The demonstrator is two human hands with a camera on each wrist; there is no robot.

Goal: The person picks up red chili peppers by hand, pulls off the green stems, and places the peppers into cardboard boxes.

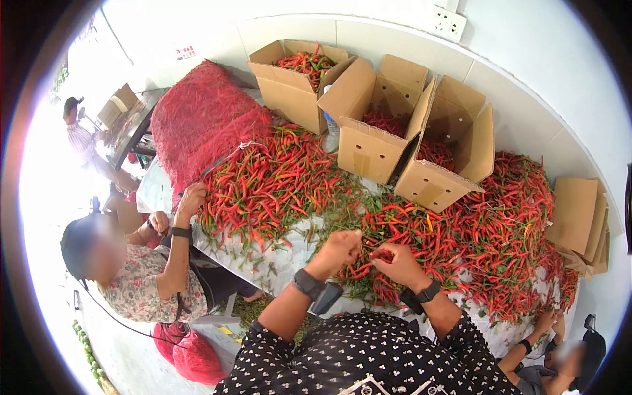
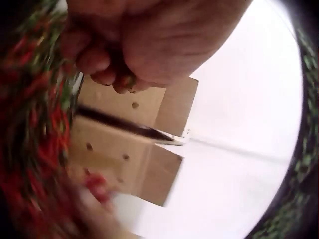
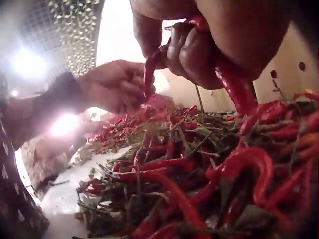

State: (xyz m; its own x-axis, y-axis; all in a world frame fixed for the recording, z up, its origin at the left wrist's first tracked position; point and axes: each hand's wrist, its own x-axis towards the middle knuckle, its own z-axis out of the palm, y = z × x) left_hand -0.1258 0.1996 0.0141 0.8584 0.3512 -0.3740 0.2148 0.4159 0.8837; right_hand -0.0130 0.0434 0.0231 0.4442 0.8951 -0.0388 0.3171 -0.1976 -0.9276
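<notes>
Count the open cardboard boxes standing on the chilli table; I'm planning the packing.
3: a back box beside the red sack, a middle box, and a right box next to it. Others may be hidden.

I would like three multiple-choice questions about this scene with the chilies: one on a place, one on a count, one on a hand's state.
1. Where do the flat cardboard sheets lie?
A) at the right end of the chili pile
B) on the floor
C) inside a box

2. How many open boxes stand by the wall behind the pile?
A) one
B) three
C) five

3. What is the right hand doing?
A) lying flat, empty
B) gripping a knife
C) holding red chilies

1 A: the sheets are stacked right of the pile.
2 B: three boxes show raised flaps.
3 C: its fingers curl round chilies in the right wrist view.
</notes>
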